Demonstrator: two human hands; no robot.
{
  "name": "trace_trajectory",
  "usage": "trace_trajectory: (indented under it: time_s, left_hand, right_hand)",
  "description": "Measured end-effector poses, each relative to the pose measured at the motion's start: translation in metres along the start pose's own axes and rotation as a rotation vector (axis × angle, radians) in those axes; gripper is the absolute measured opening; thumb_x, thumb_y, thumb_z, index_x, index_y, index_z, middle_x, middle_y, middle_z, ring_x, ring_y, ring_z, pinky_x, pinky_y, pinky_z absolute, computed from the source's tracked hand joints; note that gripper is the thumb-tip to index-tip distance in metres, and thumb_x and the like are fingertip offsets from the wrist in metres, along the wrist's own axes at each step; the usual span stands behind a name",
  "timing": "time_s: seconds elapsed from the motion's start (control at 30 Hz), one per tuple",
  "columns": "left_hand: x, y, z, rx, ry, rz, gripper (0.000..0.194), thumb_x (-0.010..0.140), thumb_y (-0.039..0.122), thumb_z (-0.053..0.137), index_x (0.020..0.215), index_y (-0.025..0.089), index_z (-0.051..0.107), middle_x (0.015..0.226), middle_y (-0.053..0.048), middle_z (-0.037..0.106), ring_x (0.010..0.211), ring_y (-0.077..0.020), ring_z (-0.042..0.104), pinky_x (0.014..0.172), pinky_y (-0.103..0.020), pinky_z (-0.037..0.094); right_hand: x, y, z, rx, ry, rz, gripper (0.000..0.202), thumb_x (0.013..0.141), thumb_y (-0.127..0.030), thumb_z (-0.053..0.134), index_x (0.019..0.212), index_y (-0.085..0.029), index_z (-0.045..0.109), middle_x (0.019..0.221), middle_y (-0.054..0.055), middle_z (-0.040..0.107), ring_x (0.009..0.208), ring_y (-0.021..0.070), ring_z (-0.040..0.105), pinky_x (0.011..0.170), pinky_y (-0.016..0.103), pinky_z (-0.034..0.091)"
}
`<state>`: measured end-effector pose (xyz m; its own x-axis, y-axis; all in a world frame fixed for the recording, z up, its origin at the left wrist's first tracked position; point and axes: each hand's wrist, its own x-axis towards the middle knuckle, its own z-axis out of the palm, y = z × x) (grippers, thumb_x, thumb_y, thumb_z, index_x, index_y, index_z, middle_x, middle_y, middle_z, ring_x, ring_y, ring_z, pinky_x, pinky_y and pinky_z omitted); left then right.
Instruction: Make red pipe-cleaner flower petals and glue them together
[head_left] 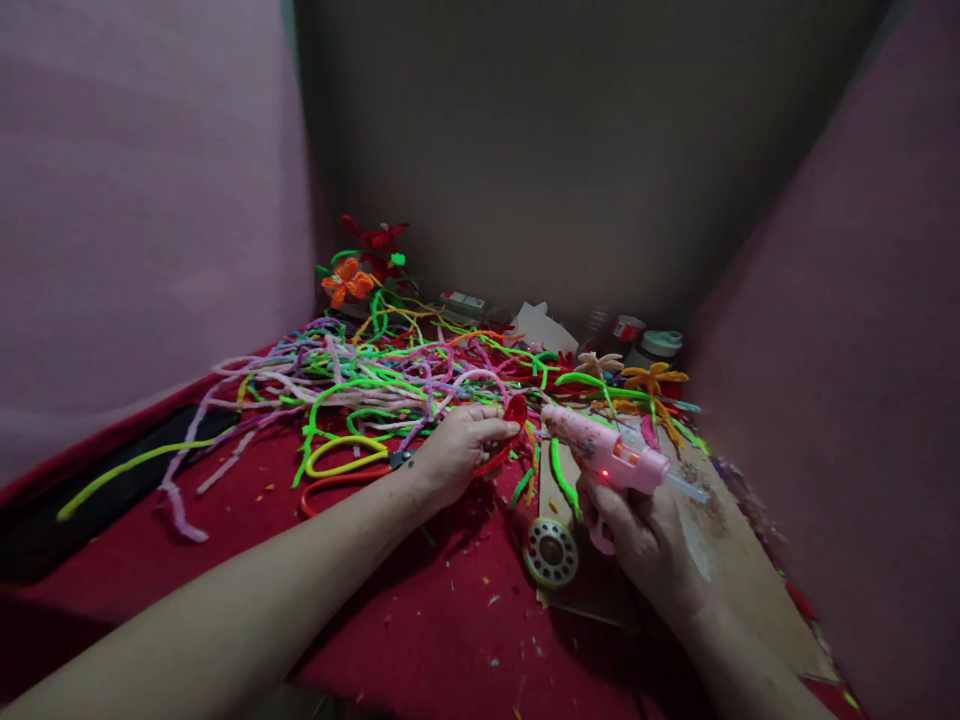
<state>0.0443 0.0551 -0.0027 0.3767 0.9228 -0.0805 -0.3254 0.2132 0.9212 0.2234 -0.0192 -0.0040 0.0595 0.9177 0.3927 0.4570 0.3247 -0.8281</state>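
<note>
My left hand point(459, 455) pinches a looped red pipe cleaner point(514, 412) between thumb and fingers. Wrapped around the handle of a pink glue gun point(611, 450) is my right hand point(649, 530); a red light glows on the gun's side. Its nozzle points left, close to the red loop, though I cannot tell whether they touch. A clear glue stick point(688, 488) sticks out of the gun's back. Scissors point(349, 465) with yellow and orange handles lie beside my left wrist, their blades partly hidden.
A tangle of coloured pipe cleaners point(390, 385) spreads behind my hands. Fuzzy flowers point(349, 282) stand at the back left, others point(654, 378) at the right. A round disc with holes point(551, 553) lies by the cardboard point(739, 590). Jars point(658, 347) stand along the back.
</note>
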Motion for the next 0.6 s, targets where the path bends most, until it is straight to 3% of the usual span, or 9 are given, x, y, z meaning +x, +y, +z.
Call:
trace_trajectory:
  time_s: [0.13, 0.6]
  left_hand:
    - [-0.0002, 0.0017, -0.0005, -0.004, -0.015, 0.002, 0.009, 0.063, 0.019, 0.067, 0.069, 0.013, 0.064, 0.06, -0.001, 0.06, 0.053, -0.0104, 0.053, 0.049, -0.021, 0.037]
    - [-0.0011, 0.0059, 0.001, -0.002, -0.016, -0.019, 0.006, 0.065, 0.018, 0.063, 0.069, 0.013, 0.063, 0.058, 0.001, 0.059, 0.045, -0.0068, 0.047, 0.046, -0.02, 0.033]
  right_hand:
    - [0.001, -0.0045, 0.0, -0.001, 0.037, -0.044, 0.02, 0.074, -0.031, 0.052, 0.057, -0.021, 0.049, 0.046, -0.002, 0.044, 0.04, 0.0114, 0.04, 0.035, 0.024, 0.036]
    - [-0.0019, -0.0012, -0.0005, 0.006, -0.04, -0.002, 0.025, 0.077, -0.033, 0.049, 0.055, -0.02, 0.048, 0.047, -0.001, 0.045, 0.042, 0.0113, 0.04, 0.037, 0.024, 0.034]
